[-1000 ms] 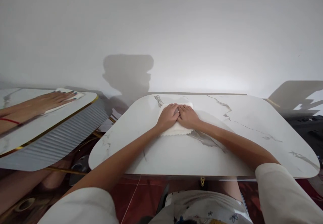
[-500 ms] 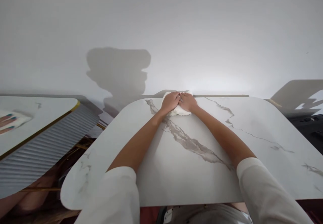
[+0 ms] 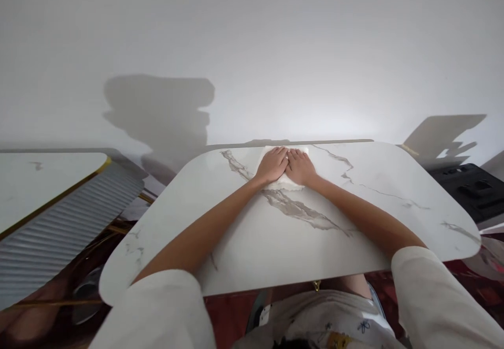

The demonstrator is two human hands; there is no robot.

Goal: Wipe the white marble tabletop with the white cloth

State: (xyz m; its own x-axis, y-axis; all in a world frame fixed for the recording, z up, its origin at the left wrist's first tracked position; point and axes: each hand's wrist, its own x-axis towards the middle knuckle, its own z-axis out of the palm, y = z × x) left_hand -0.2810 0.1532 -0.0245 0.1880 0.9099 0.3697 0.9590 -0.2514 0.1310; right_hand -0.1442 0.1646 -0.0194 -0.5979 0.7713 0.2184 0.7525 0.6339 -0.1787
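White cloth (image 3: 284, 183) flat beneath both side-by-side hands (image 3: 273, 165)

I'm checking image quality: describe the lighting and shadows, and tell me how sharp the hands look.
Head view: wall brightest just behind the marble-patterned tabletop, broad shadow at left, angular shadow at right; head view, too: left hand and right hand fairly sharp on the white cloth, lower-left corner dim.
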